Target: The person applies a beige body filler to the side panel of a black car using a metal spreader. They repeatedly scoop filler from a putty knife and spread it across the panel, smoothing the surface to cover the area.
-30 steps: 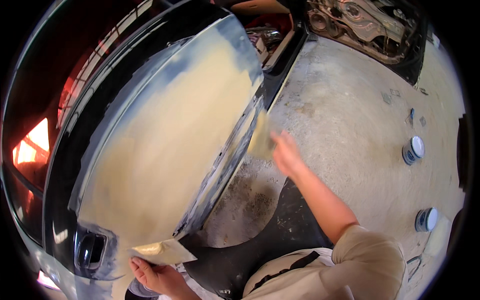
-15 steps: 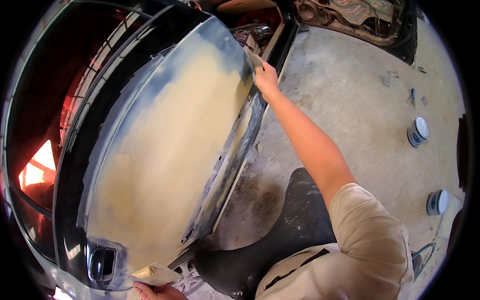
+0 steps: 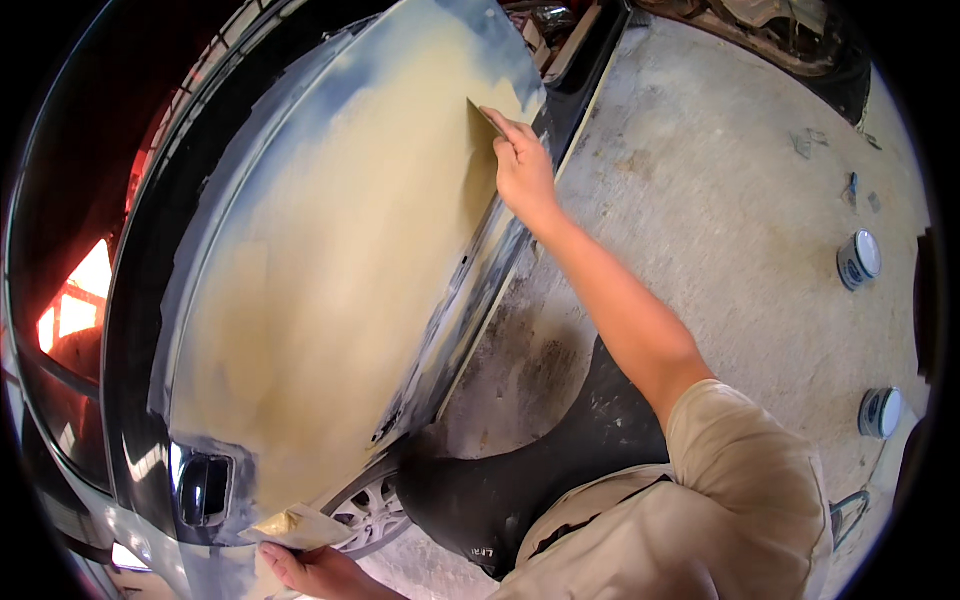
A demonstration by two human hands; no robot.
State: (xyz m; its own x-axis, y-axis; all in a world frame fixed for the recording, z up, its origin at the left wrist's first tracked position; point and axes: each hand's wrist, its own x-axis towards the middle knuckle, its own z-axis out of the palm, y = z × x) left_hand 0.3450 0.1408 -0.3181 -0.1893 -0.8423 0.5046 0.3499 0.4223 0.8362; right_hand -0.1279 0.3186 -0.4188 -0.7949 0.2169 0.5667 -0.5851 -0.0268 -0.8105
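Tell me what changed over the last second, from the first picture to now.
The right hand went from the lower edge of the car panel up and across it, and now presses its spreader flat against the filler near the panel's top. The left hand kept its hold on the board of filler at the bottom. The two tins on the floor stayed put.

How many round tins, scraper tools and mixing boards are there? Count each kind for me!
Round white-lidded tins on the concrete floor: 2
Thin flat scraper in the right hand, against the tan-coated car door: 1
Flat board with tan paste in the left hand: 1
Total: 4
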